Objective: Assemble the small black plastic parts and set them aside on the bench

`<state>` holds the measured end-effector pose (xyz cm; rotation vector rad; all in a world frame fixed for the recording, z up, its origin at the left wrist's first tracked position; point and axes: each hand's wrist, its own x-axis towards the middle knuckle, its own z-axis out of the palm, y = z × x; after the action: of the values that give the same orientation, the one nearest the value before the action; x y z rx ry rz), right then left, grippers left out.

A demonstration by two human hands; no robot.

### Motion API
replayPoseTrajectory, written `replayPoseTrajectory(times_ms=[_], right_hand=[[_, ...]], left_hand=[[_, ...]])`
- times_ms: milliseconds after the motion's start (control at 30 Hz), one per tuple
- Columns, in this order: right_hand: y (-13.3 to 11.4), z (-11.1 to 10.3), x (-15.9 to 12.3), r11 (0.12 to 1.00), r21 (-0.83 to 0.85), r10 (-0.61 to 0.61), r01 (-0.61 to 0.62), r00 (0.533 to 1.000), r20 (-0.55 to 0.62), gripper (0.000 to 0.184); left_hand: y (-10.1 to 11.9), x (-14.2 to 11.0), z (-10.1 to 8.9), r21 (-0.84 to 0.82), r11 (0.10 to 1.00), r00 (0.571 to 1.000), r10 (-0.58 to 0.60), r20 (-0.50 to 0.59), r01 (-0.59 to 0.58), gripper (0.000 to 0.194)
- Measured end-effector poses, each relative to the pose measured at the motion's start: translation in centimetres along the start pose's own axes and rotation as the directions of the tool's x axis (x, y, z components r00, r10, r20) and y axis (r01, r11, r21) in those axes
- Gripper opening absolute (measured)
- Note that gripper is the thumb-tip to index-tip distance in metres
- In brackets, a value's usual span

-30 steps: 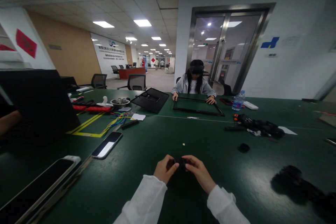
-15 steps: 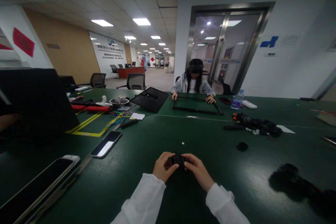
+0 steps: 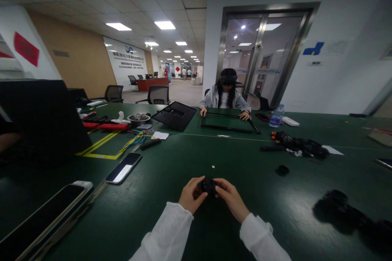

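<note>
Between my two hands is a small black rounded part [image 3: 208,186], too dark to name its kind. My left hand [image 3: 191,195] pinches it from the left with thumb and fingers. On the other side, the fingertips of my right hand [image 3: 230,196] press against its right edge. Both hands are low over the green table [image 3: 147,212], and white sleeves cover my wrists. A tiny pale square piece [image 3: 213,166] lies just beyond the held part. Off to the right rests a small black ring-like part [image 3: 282,170].
Across the table a person [image 3: 226,94] has both hands on a black rectangular frame [image 3: 231,129]. Phones [image 3: 124,168], cables [image 3: 131,142] and a metal bowl [image 3: 139,119] are on the left. A water bottle [image 3: 277,116] and black jointed assemblies [image 3: 301,145] occupy the right.
The black part has turned slightly between my fingers. My hands have otherwise hardly moved, and the rest of the table looks the same.
</note>
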<state>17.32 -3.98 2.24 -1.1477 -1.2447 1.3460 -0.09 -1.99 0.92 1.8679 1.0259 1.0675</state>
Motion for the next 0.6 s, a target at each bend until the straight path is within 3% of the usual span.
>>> replayPoseTrajectory(times_ms=[267, 500, 600], right_hand=[[-0.7, 0.3, -0.3, 1.0, -0.02, -0.021, 0.021, 0.999, 0.026, 0.026], [0.4, 0.3, 0.3, 0.999, 0.031, -0.03, 0.032, 0.998, -0.057, 0.034], [0.5, 0.2, 0.3, 0.999, 0.032, -0.02, 0.022, 0.998, -0.057, 0.033]], left_hand=[[-1.0, 0.2, 0.2, -0.043, 0.991, 0.992, -0.127, 0.015, 0.128, 0.038], [-1.1, 0.0, 0.2, 0.028, 1.0, 0.999, -0.005, 0.049, 0.004, 0.052], [-1.1, 0.0, 0.3, 0.05, 0.999, 0.999, 0.0, 0.046, -0.002, 0.049]])
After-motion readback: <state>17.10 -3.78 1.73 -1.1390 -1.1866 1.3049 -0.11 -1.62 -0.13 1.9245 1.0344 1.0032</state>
